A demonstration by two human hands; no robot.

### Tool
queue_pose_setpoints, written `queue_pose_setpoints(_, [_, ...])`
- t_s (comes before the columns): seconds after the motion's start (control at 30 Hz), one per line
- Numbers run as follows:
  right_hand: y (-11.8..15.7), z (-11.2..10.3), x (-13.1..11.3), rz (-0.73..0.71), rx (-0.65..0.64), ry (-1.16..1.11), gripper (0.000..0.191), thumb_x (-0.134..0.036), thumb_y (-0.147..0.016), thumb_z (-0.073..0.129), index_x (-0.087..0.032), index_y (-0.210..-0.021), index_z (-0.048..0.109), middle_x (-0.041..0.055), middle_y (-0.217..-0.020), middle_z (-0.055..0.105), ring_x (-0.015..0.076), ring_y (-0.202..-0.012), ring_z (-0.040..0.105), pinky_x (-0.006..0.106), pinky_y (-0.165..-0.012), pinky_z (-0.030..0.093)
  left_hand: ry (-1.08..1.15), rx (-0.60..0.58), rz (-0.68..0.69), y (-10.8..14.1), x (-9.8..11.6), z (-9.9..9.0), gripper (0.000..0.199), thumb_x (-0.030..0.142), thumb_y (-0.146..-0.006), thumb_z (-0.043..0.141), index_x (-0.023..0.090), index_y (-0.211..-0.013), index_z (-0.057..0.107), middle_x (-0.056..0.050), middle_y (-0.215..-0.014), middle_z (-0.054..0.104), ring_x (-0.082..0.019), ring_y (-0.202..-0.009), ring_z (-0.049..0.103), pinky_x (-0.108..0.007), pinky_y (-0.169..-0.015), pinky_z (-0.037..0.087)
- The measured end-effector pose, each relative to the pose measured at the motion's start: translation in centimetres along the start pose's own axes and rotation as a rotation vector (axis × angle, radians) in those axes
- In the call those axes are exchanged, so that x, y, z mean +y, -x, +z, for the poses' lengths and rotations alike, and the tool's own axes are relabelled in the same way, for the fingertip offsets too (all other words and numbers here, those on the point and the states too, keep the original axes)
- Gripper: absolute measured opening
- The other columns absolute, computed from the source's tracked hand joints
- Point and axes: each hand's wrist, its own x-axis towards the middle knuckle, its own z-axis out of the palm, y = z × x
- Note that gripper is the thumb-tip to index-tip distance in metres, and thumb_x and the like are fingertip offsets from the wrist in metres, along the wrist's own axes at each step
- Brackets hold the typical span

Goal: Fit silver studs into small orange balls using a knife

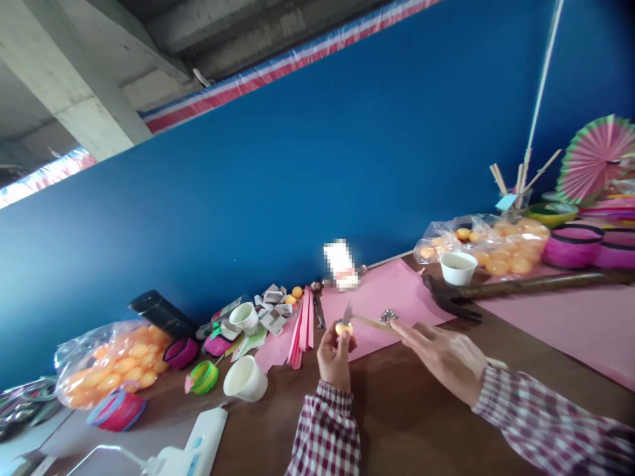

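My left hand [336, 357] is closed around an orange plastic ball [344, 329], held up between thumb and fingers over the front edge of the pink paper [397, 291]. The top of the ball looks dark, but the detail is too small to make out. My right hand [446, 357] comes in from the right, its fingers pinching the end of a small knife [370, 323] with a slim pale wooden handle. The blade stands right at the ball's top; I cannot tell whether it cuts in. Just beyond my right fingertips is a cluster of shiny silver pieces [388, 315].
A hammer [520, 285] lies at the right beside a white paper cup [458, 268] and a bag of orange balls [496, 244]. Leftward are pink paper strips [301, 327], another white cup [245, 379], a second ball bag [116, 360] and a white power strip [206, 439].
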Motion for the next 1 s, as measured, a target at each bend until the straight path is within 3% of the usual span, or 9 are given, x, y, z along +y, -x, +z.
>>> queue_pose_setpoints(0.1, [0.0,-0.1,0.0,-0.018,0.005,-0.011,0.042,-0.025,-0.087,0.035,-0.027,-0.128,0.035,0.001,-0.071,0.059,0.0094,-0.054,0.055,0.019,-0.046,0.038,-0.015,0.015,0.021,0.2,0.3,0.1,0.049,0.035,-0.063,0.065,0.015,-0.107,0.055,-0.005,-0.083,0.06,-0.008,-0.059,0.056,-0.026,-0.06,0.049])
queue_pose_setpoints(0.27, [0.0,-0.2,-0.1,0.051,0.06,-0.038,0.041,-0.026,-0.087,0.033,-0.025,-0.129,0.034,0.0032,-0.075,0.061,0.011,-0.063,0.057,0.02,-0.056,0.043,-0.121,0.042,0.076,0.4,1.0,0.3,0.048,0.03,-0.062,0.065,0.015,-0.106,0.054,-0.007,-0.09,0.06,-0.01,-0.062,0.057,-0.027,-0.06,0.05])
queue_pose_setpoints(0.43, [0.2,0.3,-0.1,0.024,-0.046,0.014,0.043,-0.029,-0.088,0.034,-0.028,-0.13,0.03,0.0005,-0.073,0.059,0.011,-0.056,0.055,0.021,-0.047,0.039,-0.137,0.013,0.063,0.5,1.0,0.3,0.046,0.027,-0.062,0.065,0.013,-0.105,0.054,-0.006,-0.083,0.062,-0.01,-0.063,0.058,-0.026,-0.062,0.049])
queue_pose_setpoints(0.6, [0.1,0.1,-0.2,0.032,0.004,0.006,0.043,-0.026,-0.088,0.032,-0.025,-0.131,0.029,0.0028,-0.076,0.06,0.0113,-0.062,0.057,0.02,-0.052,0.04,-0.209,0.022,0.086,0.4,0.6,0.1,0.044,0.026,-0.063,0.064,0.014,-0.104,0.055,-0.009,-0.092,0.062,-0.014,-0.072,0.06,-0.027,-0.065,0.049])
queue_pose_setpoints(0.73, [0.1,0.1,-0.4,0.007,-0.068,0.017,0.042,-0.027,-0.088,0.033,-0.028,-0.13,0.031,0.0007,-0.072,0.059,0.0104,-0.056,0.056,0.02,-0.047,0.038,-0.243,0.043,0.083,0.1,0.5,-0.1,0.043,0.024,-0.062,0.064,0.015,-0.103,0.056,-0.009,-0.091,0.063,-0.015,-0.073,0.06,-0.027,-0.064,0.048])
queue_pose_setpoints(0.87, [0.0,0.1,-0.4,0.035,0.0,0.016,0.043,-0.024,-0.088,0.032,-0.025,-0.131,0.03,0.0024,-0.075,0.06,0.0107,-0.062,0.057,0.02,-0.052,0.04,-0.288,0.05,0.126,0.2,0.6,0.0,0.041,0.023,-0.061,0.064,0.015,-0.101,0.057,-0.011,-0.101,0.061,-0.018,-0.083,0.059,-0.028,-0.07,0.048])
queue_pose_setpoints(1.0, [-0.1,-0.1,-0.2,-0.001,-0.002,0.078,0.042,-0.023,-0.086,0.036,-0.027,-0.128,0.034,0.0,-0.068,0.058,0.0087,-0.051,0.053,0.019,-0.044,0.034,-0.369,0.072,0.128,0.3,0.7,0.1,0.04,0.024,-0.06,0.064,0.015,-0.099,0.058,-0.009,-0.097,0.063,-0.017,-0.078,0.061,-0.027,-0.07,0.048])
